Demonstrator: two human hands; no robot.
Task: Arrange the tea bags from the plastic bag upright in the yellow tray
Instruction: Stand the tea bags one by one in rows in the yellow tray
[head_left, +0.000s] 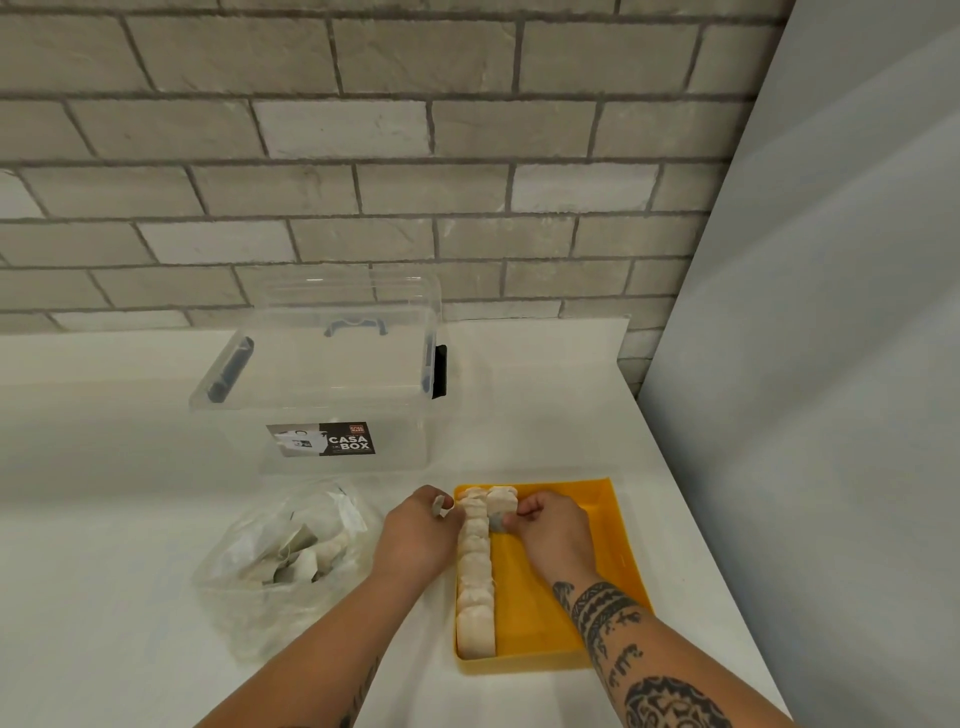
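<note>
Tea bags (475, 566) stand upright in a row packed against the left wall of the yellow tray (545, 597), likely so each props its neighbour. At its far end the right hand (550, 530) pinches another bag and the left hand (415, 530) pinches a small paper tag (441, 506). The plastic bag (291, 561) lies near on the bench (130, 519), apparently kept within reach.

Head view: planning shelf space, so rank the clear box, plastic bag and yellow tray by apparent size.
1. clear box
2-3. plastic bag and yellow tray look alike, and both sit nearer the camera than the box, so I won't rank them.
</note>
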